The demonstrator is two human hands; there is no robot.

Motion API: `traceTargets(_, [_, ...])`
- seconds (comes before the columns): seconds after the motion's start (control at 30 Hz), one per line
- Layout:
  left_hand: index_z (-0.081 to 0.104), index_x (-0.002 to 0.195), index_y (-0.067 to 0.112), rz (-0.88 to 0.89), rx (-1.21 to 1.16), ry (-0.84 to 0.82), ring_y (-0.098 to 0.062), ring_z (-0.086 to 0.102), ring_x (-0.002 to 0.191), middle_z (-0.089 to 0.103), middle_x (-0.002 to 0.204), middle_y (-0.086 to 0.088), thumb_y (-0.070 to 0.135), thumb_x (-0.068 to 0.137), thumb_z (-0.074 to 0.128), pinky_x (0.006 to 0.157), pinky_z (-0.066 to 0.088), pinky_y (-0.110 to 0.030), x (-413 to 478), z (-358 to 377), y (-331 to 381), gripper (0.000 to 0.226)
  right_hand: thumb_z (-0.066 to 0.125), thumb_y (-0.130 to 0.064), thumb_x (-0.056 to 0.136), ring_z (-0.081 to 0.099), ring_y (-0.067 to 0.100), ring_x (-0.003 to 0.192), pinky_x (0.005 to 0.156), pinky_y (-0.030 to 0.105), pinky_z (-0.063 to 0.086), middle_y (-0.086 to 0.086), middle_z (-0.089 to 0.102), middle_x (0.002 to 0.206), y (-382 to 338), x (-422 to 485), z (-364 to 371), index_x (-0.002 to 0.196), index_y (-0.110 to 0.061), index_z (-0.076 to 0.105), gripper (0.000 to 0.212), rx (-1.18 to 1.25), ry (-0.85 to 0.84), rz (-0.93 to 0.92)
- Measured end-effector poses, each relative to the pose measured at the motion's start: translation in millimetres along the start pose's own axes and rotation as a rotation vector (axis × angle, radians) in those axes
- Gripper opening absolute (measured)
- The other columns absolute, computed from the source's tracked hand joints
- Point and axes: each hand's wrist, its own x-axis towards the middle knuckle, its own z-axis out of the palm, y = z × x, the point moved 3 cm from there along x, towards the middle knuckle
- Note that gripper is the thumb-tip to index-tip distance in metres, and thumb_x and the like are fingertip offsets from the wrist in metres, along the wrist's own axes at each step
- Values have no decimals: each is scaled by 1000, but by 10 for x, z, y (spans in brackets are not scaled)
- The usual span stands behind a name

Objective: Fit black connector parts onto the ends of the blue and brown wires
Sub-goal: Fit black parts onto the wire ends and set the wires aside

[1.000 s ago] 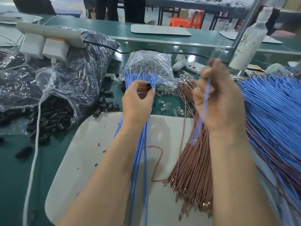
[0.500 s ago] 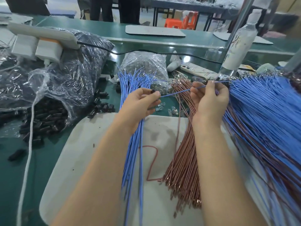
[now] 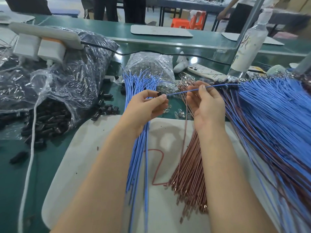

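Left grip [image 3: 144, 106]: pinched the black connector [image 3: 159, 94] between thumb and fingertip.
Right grip [image 3: 207, 105]: pinched the blue wire [image 3: 183, 91] close by.
Wire axis: nearly level, left end at the connector, rising rightward toward the blue heap [image 3: 269, 115].
Where: held above the tabletop [image 3: 16, 182], over the brown wires [image 3: 190, 165].

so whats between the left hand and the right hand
One blue wire spans the gap, running from the black connector pinched in the left hand to the fingertips of the right hand. The head view shows it.
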Motion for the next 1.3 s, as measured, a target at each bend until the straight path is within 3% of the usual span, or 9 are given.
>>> traceTargets(0.17, [56,93,15,-76,-104,-89,-13,70,77,73,83,-4,15,89,62,72,57,-23,-9,-2,0,7,40,-9,102,58,7,60,58,17,49,-2,63,70,-8,-5,-10,88,-18,61,26,10,-6,28])
traceTargets(0.37, [61,84,11,-109,-97,-154,-8,69,72,73,78,-2,14,89,62,69,57,-19,-22,5,-3,6,41,-11,102,62,6,64,60,17,51,1,65,75,-20,5,-21,94,-19,61,22,111,-20,35])
traceTargets(0.6, [58,92,10,-15,-156,-189,-12,70,79,74,85,-5,9,88,62,74,56,-22,-25,28,18,6,50,-7,97,63,9,58,54,17,53,3,67,66,15,16,-39,86,-9,58,14,257,32,137])
traceTargets(0.7, [60,87,18,151,292,-1,-12,67,75,71,82,-1,10,86,67,73,56,-29,14,-2,-17,11,49,-10,98,62,7,59,55,18,51,0,67,70,-36,15,-64,84,-17,53,16,30,103,-64])
traceTargets(0.77, [60,86,23,279,614,135,-2,62,67,66,79,8,14,86,68,61,49,-18,21,-12,-27,12,48,-11,99,63,6,61,57,19,50,1,66,74,-76,-15,-51,85,-19,51,16,-103,111,-215])
traceTargets(0.87, [62,91,18,371,672,193,4,59,68,64,78,12,12,85,67,61,42,-2,9,-20,-22,11,48,-11,98,64,5,60,57,18,50,1,66,73,-87,-64,7,87,-18,51,13,-175,79,-309])
traceTargets(1.0, [63,95,13,390,699,191,-9,63,77,64,80,7,7,85,66,69,44,-2,10,-12,-21,12,49,-10,98,63,6,60,58,19,51,6,66,77,-96,-96,56,90,-18,51,11,-234,57,-374])
traceTargets(1.13, [65,96,10,402,723,173,-15,65,81,64,80,4,5,85,66,77,49,-11,2,24,-26,13,50,-10,98,63,12,63,62,25,53,13,65,80,-97,-116,75,89,-19,51,13,-306,50,-426])
traceTargets(1.3, [68,95,13,457,815,131,-16,65,82,67,81,5,9,85,66,83,50,-30,-30,74,-1,11,50,-9,97,63,14,65,62,24,52,6,64,74,-64,-141,121,87,-20,50,16,-356,-2,-454])
